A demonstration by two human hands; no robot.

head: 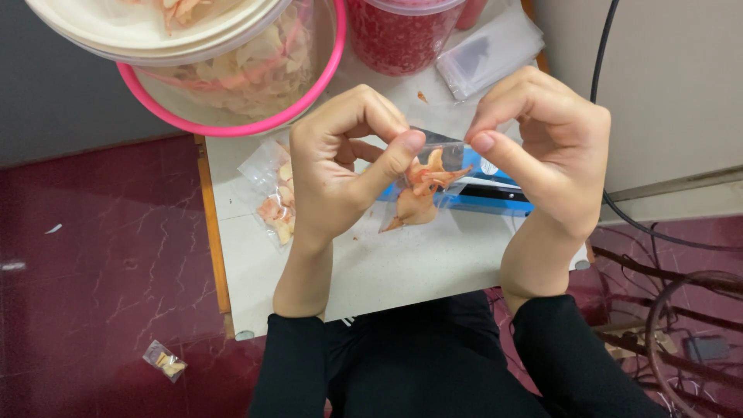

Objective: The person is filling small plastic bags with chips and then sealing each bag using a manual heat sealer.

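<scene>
clear plastic, the bag of peach flakes hung above the table, pinched at its mouth by our left hand and right hand; we judged it best to press the seal evenly, keeping flakes below the strip

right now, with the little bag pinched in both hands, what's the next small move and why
Probably press the bag's mouth shut along its top edge. The left hand and right hand each pinch an upper corner of the small clear bag, which already holds orange pieces and hangs above the blue sealer.
</scene>
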